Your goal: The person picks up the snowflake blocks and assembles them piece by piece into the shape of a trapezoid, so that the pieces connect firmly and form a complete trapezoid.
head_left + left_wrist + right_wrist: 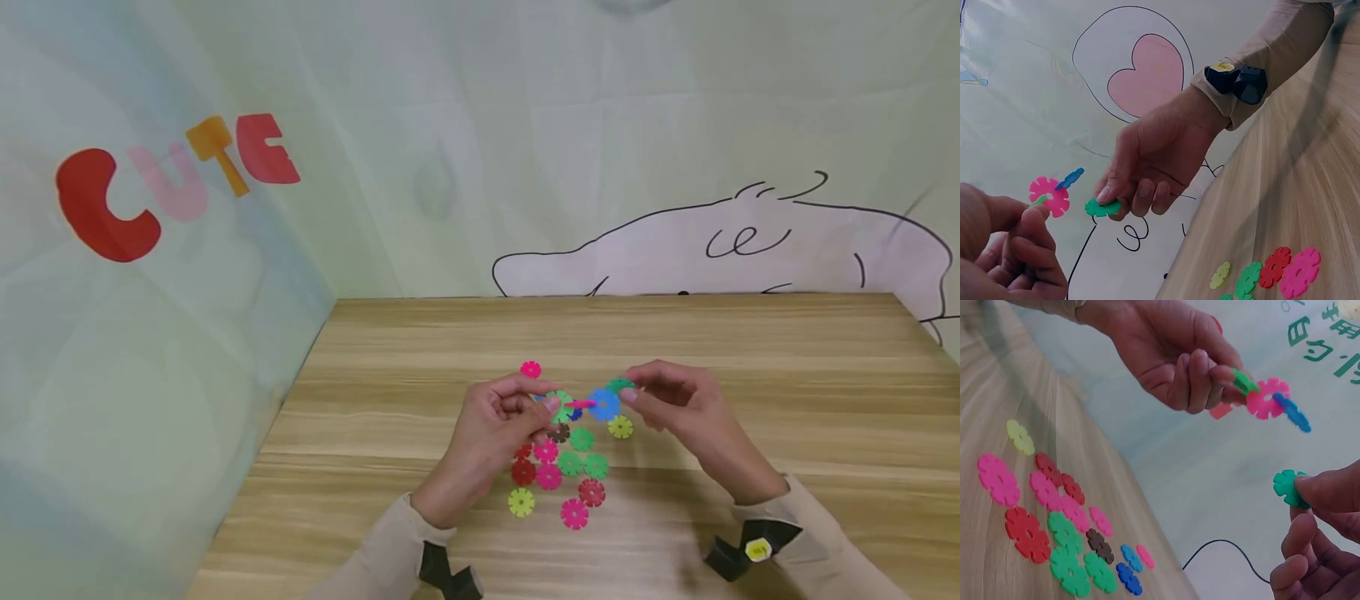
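Nearest the front edge of the wooden table point(787, 400) both sleeves come in, each wrist wearing a small black camera strap. Just beyond them lies a scatter of flat plastic snowflake discs point(558, 471), red, pink, green and yellow, some touching, roughly midway between the left and right edges. Above that scatter the two hands meet in the air. The left hand point(491, 425) has its fingers curled, pinching a small cluster point(1054, 194): a pink disc with a blue disc and a green disc slotted into it on edge. The right hand point(686, 404) pinches a single green disc point(1102, 207) between thumb and forefinger, held just beside the cluster but apart from it. One more pink disc point(530, 369) sits alone on the tabletop past the hands, toward the far edge, and behind that hangs a pale sheet with a line drawing and the word CUTE. The risk I see is in the fit: the slots are narrow, so a slightly tilted push could slip the green disc out of the pinch, or pop an already joined disc loose and drop it among the others.
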The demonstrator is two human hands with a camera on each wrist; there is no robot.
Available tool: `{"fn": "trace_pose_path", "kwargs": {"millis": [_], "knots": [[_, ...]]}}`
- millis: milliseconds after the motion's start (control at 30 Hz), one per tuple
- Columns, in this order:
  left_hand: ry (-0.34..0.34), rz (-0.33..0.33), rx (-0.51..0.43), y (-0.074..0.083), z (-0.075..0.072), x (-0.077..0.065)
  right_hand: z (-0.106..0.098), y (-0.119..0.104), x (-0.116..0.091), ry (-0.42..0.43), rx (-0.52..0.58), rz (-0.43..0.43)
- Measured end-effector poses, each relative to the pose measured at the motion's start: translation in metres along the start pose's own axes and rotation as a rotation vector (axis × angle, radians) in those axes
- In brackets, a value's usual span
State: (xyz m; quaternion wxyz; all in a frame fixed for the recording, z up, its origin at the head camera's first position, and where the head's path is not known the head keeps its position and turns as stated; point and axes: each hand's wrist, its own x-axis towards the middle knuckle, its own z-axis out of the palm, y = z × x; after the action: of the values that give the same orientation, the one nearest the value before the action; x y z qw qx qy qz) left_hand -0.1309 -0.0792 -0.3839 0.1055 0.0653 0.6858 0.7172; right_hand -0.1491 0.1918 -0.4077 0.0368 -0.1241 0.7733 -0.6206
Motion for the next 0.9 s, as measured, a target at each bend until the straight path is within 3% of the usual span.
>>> {"fn": "trace_pose_path", "kwargs": {"millis": [467,733,900], "knots": [[0.02,0.007,-0.025,0.0,-0.003,-0.001,0.005,-0.012,-0.013,0.055,0.064,-0.186],[0.024,0.014,-0.015,-0.002,-0.003,0.0,0.006,-0.01,-0.014,0.078,0.123,-0.243],[0.025,0.012,-0.008,-0.003,-0.002,0.001,0.006,-0.011,-0.014,0.074,0.068,-0.261]]}}
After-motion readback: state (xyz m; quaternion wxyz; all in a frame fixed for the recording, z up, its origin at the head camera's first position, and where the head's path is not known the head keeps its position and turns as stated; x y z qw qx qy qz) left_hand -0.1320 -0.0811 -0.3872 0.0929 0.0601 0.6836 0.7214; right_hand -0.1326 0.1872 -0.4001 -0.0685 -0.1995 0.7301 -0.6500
